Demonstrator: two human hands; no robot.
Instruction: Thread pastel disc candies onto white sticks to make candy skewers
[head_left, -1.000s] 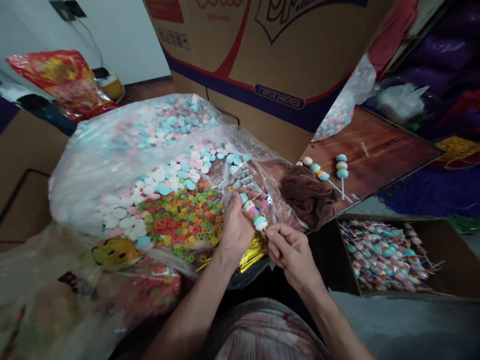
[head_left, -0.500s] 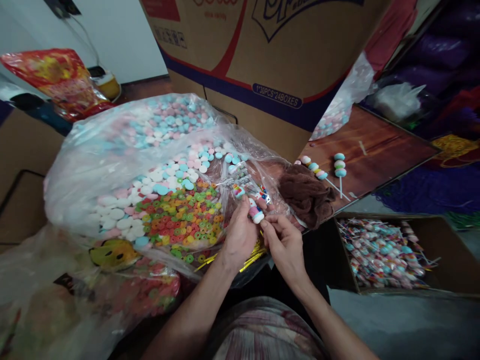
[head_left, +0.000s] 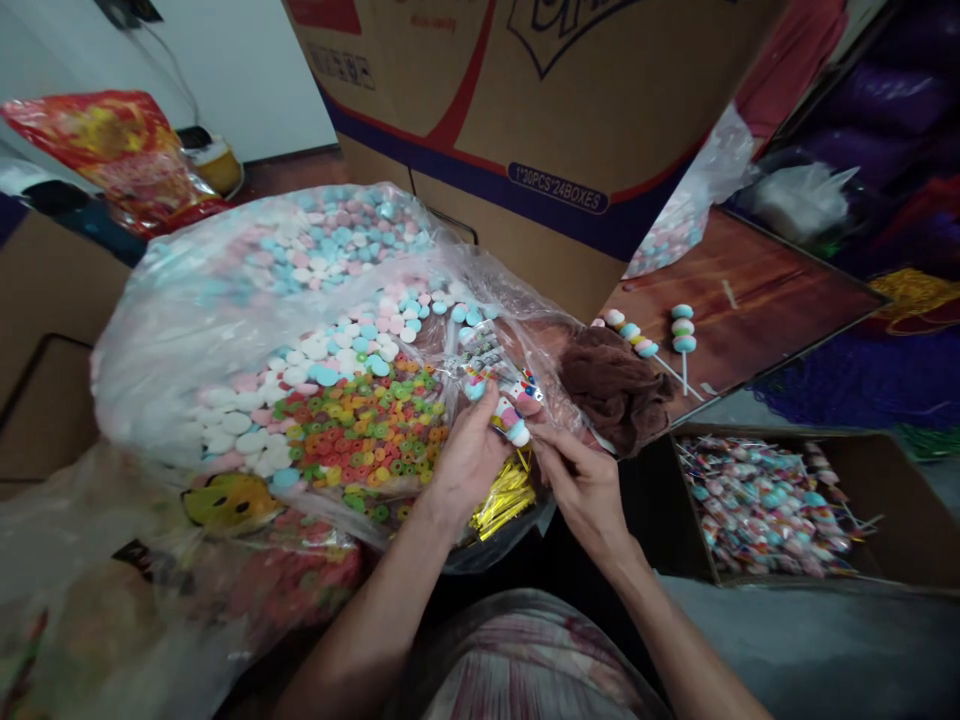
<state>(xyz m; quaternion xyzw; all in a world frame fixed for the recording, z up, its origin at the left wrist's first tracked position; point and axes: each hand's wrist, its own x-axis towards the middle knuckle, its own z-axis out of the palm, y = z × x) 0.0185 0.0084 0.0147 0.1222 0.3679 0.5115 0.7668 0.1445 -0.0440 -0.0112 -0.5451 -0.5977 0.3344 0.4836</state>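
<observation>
My left hand (head_left: 474, 450) is closed round a marshmallow candy stick (head_left: 515, 428) in a printed clear wrapper, its pale blue and white end pointing toward me. At that lower end my right hand (head_left: 577, 475) is closed, thumb and fingers pinching where the stick comes out. Its fingertips partly hide the stick, and a thin gold strand shows just below them. Beneath the hands lies a bundle of gold twist ties (head_left: 504, 498). Printed clear wrappers (head_left: 480, 345) lie just beyond my left fingers. Ring-shaped gummies (head_left: 367, 430) are heaped left of that hand.
A large plastic bag of pastel marshmallows (head_left: 300, 230) spreads over the left. Unwrapped candy sticks (head_left: 683, 330) and a brown cloth (head_left: 615, 390) lie on the table (head_left: 780, 290) at right. Below stands a cardboard box (head_left: 907, 520) of wrapped candy. A tall carton (head_left: 465, 200) rises behind.
The wrapped candy has been drawn a little into my left hand, covering more of it. My right fingers have shifted around its lower end. More of the gold ties now shows between my hands.
</observation>
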